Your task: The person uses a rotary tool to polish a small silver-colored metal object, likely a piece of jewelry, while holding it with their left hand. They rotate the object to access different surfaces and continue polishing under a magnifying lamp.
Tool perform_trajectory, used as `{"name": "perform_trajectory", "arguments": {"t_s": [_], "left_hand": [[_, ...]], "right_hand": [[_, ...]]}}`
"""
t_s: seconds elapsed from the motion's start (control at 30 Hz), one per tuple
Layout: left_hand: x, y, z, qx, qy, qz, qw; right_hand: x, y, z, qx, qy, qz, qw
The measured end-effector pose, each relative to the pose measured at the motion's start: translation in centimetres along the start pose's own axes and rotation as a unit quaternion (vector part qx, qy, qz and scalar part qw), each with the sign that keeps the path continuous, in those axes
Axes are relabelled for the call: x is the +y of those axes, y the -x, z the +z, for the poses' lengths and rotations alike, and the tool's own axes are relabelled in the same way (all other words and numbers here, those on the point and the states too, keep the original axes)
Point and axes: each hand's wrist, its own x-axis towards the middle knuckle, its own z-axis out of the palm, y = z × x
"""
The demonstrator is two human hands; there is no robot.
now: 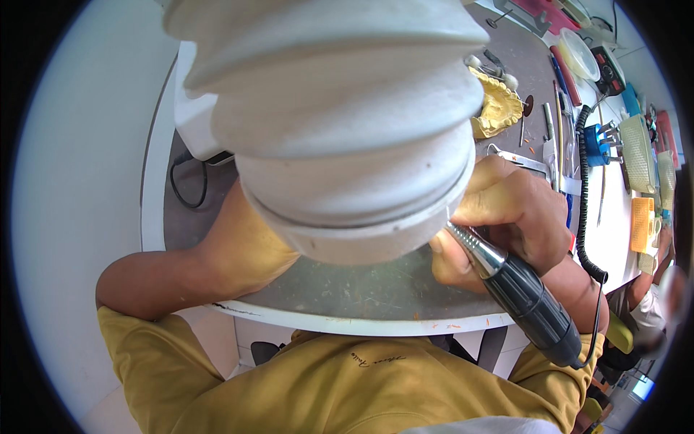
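Note:
My right hand (524, 210) is closed around a black and silver rotary handpiece (528, 300), whose cord leaves its back end at the lower right. The tip of the handpiece is hidden beneath a wide white corrugated hose (347, 130). This hose fills the upper middle of the head view. From the left, my left hand (260, 242) reaches under the hose; only its wrist side shows. The fingers of that hand, and anything in them, are hidden. Beyond my right hand lies a yellow dental cast (499, 108) on the grey bench top (347, 293).
Past the cast lie a brown disc (528, 106) and slim tools. A coiled black cord (583, 181) runs down the right, near a blue holder (597, 145), a control box (609, 71), a beige basket (637, 155) and an orange basket (641, 226). Another person (647, 304) sits at far right.

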Motion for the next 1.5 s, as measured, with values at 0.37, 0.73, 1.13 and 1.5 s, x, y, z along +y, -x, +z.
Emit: {"name": "perform_trajectory", "arguments": {"t_s": [0.37, 0.73, 1.13, 1.5], "left_hand": [[0.0, -0.1, 0.2, -0.015, 0.033, 0.011, 0.999], [0.1, 0.1, 0.5, 0.0, 0.025, 0.017, 1.0], [-0.5, 0.0, 0.4, -0.003, 0.073, 0.018, 0.997], [-0.7, -0.1, 0.3, -0.003, 0.067, 0.032, 0.997]], "right_hand": [[-0.3, -0.2, -0.2, -0.017, 0.007, 0.009, 1.0], [0.0, 0.0, -0.1, -0.016, -0.004, 0.0, 1.0], [-0.6, 0.1, -0.2, -0.022, -0.016, 0.047, 0.999], [-0.2, 0.3, -0.3, -0.019, -0.022, 0.033, 0.999]]}}
